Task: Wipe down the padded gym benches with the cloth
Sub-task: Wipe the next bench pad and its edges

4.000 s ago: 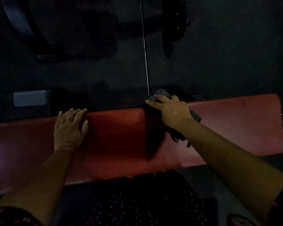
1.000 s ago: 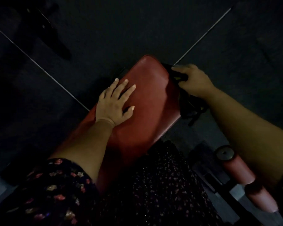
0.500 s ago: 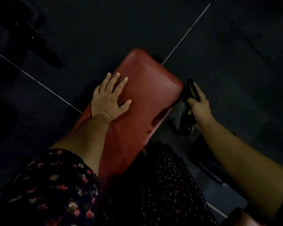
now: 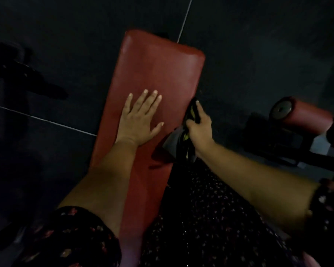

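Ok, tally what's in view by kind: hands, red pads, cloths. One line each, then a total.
Hands: 2, left hand flat on the bench, right hand in a grip on the cloth
Red pads: 2, bench and roller pad
Cloths: 1, cloth at the bench's right edge
Total: 5

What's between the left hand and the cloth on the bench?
Only bare red bench padding separates the left hand from the cloth, seen in the head view.
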Action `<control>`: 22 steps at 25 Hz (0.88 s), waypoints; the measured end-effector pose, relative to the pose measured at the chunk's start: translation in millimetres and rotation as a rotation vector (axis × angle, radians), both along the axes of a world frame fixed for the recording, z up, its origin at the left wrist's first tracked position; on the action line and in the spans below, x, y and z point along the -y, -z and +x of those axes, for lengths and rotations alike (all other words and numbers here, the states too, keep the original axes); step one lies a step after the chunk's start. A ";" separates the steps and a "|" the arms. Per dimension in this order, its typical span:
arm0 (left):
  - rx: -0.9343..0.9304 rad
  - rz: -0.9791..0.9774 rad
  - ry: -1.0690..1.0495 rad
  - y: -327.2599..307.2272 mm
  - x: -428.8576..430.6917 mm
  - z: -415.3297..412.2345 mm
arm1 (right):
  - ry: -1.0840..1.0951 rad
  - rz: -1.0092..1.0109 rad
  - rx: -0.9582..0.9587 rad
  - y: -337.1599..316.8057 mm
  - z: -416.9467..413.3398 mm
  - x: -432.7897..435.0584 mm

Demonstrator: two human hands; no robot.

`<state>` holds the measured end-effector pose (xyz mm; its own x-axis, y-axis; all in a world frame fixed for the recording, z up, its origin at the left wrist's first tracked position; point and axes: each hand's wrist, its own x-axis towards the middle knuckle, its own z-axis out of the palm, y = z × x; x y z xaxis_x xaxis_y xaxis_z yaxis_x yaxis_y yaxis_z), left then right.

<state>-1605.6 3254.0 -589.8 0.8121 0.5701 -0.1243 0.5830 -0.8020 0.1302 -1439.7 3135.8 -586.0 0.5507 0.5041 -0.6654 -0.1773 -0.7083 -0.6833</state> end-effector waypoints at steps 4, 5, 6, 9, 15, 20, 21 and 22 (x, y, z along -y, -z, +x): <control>-0.061 0.027 0.064 -0.4 42.3 -24.9 | 0.046 0.016 0.044 -1.8 30.8 -30.3; -0.056 0.029 0.087 -1.6 50.1 -31.9 | 0.017 0.050 0.055 -9.9 24.0 -26.5; -0.046 0.028 0.110 -2.1 57.3 -38.9 | -0.015 0.075 0.066 -17.9 9.9 -15.0; 0.013 -0.001 0.143 -3.4 81.5 -61.2 | -0.181 0.035 0.112 -32.0 -50.5 50.1; 0.016 -0.067 0.118 -8.1 132.1 -100.1 | -0.297 -0.003 0.096 -28.8 -44.3 66.5; -0.018 -0.065 -0.055 -7.5 176.5 -112.9 | -0.155 0.013 0.052 -27.0 -65.0 70.3; 0.000 -0.048 -0.091 -4.6 184.5 -113.5 | -0.194 0.001 0.047 -25.6 -82.0 90.4; 0.017 -0.031 -0.123 -0.4 189.4 -113.2 | -0.233 -0.004 0.022 -23.0 -97.6 112.1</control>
<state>-1718.8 3064.6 -589.5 0.7382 0.6619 -0.1302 0.6744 -0.7198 0.1646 -1537.3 3023.7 -563.0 0.4342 0.6165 -0.6568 0.0062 -0.7312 -0.6822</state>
